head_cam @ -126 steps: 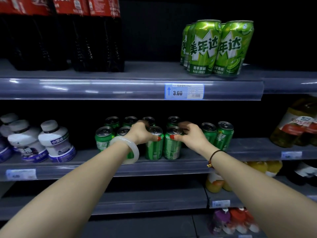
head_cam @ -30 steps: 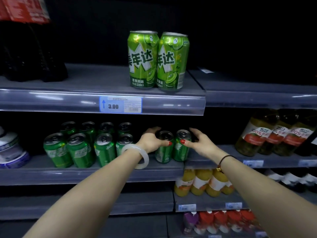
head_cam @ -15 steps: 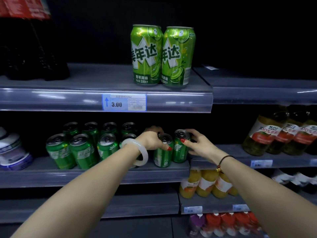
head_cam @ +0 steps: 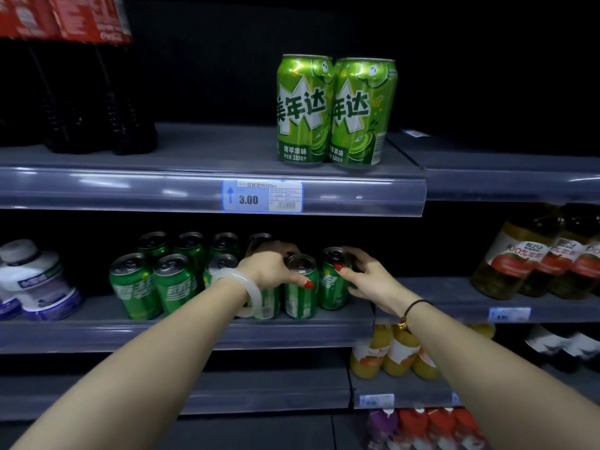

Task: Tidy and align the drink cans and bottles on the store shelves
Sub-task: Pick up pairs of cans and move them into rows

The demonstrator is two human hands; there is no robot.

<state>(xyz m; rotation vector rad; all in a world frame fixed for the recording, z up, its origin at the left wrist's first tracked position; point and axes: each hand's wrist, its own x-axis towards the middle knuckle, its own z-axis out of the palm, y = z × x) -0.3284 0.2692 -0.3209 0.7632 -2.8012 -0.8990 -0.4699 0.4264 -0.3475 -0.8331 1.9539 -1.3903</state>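
Several dark green cans (head_cam: 168,284) stand in two rows on the middle shelf (head_cam: 181,332). My left hand (head_cam: 269,267) wraps a green can (head_cam: 300,293) near the row's right end, thumb on its front. My right hand (head_cam: 363,277) grips the rightmost green can (head_cam: 331,287) from its right side, thumb on its face. The two held cans stand upright, side by side and almost touching. Two tall light green cans (head_cam: 334,112) stand together on the upper shelf (head_cam: 211,193).
White bottles (head_cam: 39,280) sit at the middle shelf's left end. Dark cola bottles (head_cam: 84,92) fill the upper left. Juice jars (head_cam: 535,254) stand on the right shelf, orange bottles (head_cam: 393,352) and red-capped ones (head_cam: 431,427) below. A price tag (head_cam: 262,196) reads 3.00.
Both hands have slid the two rightmost cans leftward, closing the gap to the rest of the row. The view has shifted a little left.
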